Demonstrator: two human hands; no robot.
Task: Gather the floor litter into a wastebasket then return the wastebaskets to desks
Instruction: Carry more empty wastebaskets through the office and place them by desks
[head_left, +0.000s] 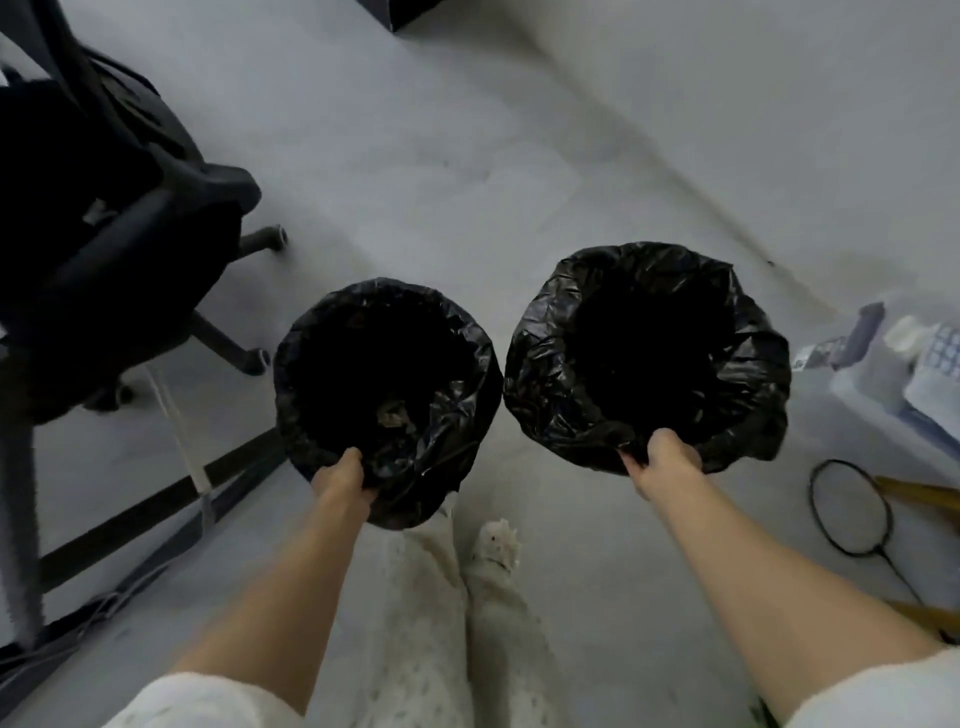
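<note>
Two wastebaskets lined with black plastic bags hang side by side in front of me above the grey floor. My left hand (340, 475) grips the near rim of the left wastebasket (311, 332), and a small crumpled scrap of litter (390, 414) lies inside it. My right hand (662, 454) grips the near rim of the right wastebasket (540, 322), whose inside is too dark to make out. The two bags nearly touch at the middle.
A black office chair (104, 218) on castors stands at the left, with a dark desk frame (156, 512) and a cable beside it. At the right lie a badminton racket (852, 509) and a heap of cloth and boxes (893, 358). My slippered foot (496, 540) is below.
</note>
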